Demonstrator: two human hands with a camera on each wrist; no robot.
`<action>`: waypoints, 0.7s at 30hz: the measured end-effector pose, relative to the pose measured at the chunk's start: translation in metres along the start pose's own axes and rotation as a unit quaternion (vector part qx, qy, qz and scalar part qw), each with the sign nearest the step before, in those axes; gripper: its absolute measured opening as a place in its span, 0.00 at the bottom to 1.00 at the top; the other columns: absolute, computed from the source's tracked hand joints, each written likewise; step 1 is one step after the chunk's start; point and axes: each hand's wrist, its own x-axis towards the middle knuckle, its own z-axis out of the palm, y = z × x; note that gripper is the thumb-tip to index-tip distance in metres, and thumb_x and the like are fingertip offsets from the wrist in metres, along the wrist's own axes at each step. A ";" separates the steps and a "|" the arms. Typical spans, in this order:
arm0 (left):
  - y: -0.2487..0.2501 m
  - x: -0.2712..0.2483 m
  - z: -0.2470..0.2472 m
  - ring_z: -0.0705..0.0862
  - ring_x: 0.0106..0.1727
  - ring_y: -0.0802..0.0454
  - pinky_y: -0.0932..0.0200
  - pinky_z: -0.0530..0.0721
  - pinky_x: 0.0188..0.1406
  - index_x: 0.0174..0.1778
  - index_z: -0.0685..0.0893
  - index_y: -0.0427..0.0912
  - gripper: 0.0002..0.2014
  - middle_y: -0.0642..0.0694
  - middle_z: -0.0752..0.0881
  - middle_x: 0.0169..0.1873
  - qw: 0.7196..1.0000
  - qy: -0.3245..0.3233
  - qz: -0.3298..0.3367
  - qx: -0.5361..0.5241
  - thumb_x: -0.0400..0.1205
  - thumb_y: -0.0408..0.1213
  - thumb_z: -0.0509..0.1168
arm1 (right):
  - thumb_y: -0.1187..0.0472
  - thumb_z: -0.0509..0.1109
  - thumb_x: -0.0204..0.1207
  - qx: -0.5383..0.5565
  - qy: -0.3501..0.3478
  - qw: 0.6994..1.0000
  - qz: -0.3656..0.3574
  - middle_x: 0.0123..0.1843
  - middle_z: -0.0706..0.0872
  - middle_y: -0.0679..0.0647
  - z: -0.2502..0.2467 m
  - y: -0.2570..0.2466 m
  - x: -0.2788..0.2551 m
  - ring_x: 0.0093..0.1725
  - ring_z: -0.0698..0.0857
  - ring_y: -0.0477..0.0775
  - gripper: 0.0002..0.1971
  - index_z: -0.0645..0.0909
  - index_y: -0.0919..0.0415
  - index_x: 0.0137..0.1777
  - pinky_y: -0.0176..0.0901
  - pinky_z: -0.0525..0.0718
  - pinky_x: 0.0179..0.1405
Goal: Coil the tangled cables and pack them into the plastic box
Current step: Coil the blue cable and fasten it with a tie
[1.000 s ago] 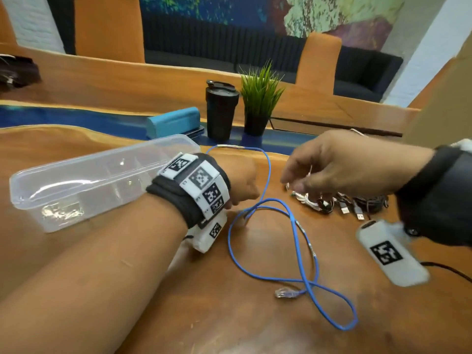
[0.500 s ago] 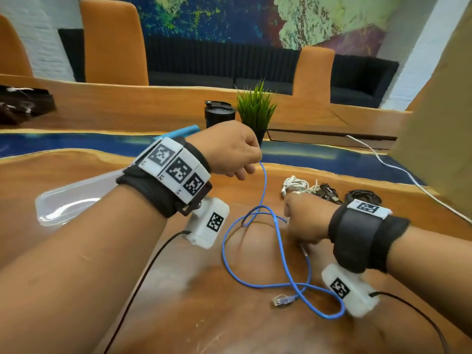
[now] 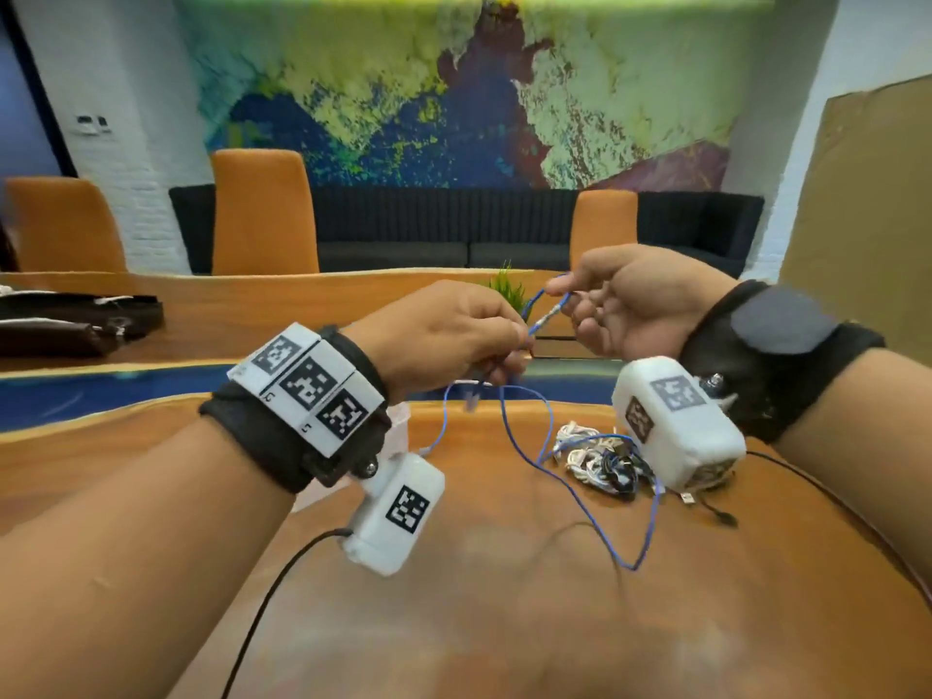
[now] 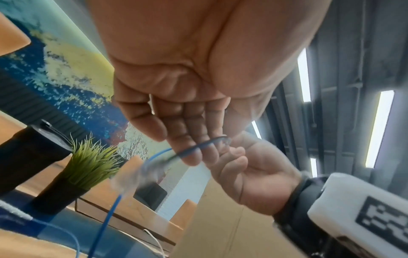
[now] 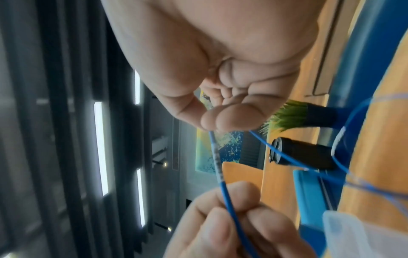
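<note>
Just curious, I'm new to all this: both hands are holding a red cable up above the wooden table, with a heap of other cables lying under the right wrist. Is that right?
Not quite: the cable is blue, not red, as the head view shows. The rest holds: the left hand and right hand both hold it above the wooden table, and the heap of other cables lies under the right wrist.

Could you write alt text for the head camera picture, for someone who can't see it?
Two hands, left and right, hold a thin blue cable stretched between them above a wooden table. The cable's slack droops beside a tangled pile of white and black cables.
</note>
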 end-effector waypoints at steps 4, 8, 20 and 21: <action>0.016 -0.008 -0.013 0.84 0.33 0.53 0.58 0.72 0.26 0.55 0.83 0.27 0.11 0.43 0.86 0.35 0.998 0.025 0.004 -0.051 0.86 0.32 0.63 | 0.67 0.64 0.78 0.085 -0.033 0.995 0.036 0.28 0.73 0.52 -0.001 -0.010 -0.008 0.20 0.74 0.44 0.03 0.77 0.65 0.44 0.33 0.81 0.18; 0.028 -0.019 -0.028 0.77 0.27 0.53 0.63 0.78 0.28 0.53 0.84 0.33 0.11 0.47 0.77 0.27 0.989 0.036 -0.024 -0.138 0.89 0.33 0.57 | 0.54 0.71 0.79 -0.012 0.014 1.000 -0.023 0.28 0.74 0.50 0.007 -0.007 -0.018 0.20 0.73 0.44 0.11 0.79 0.60 0.41 0.33 0.78 0.17; 0.048 -0.051 -0.047 0.63 0.23 0.58 0.59 0.73 0.34 0.39 0.83 0.41 0.16 0.53 0.66 0.25 0.906 0.014 -0.079 -0.415 0.87 0.41 0.54 | 0.61 0.68 0.81 -0.076 -0.078 0.951 -0.291 0.34 0.83 0.55 0.036 0.014 -0.037 0.35 0.82 0.51 0.07 0.84 0.64 0.46 0.47 0.82 0.46; 0.048 -0.055 -0.048 0.65 0.24 0.58 0.58 0.75 0.36 0.41 0.83 0.42 0.14 0.53 0.67 0.26 0.894 0.004 -0.069 -0.442 0.87 0.41 0.55 | 0.60 0.68 0.80 -0.025 -0.092 0.957 -0.273 0.33 0.81 0.54 0.037 0.015 -0.038 0.33 0.81 0.51 0.07 0.85 0.64 0.47 0.50 0.83 0.46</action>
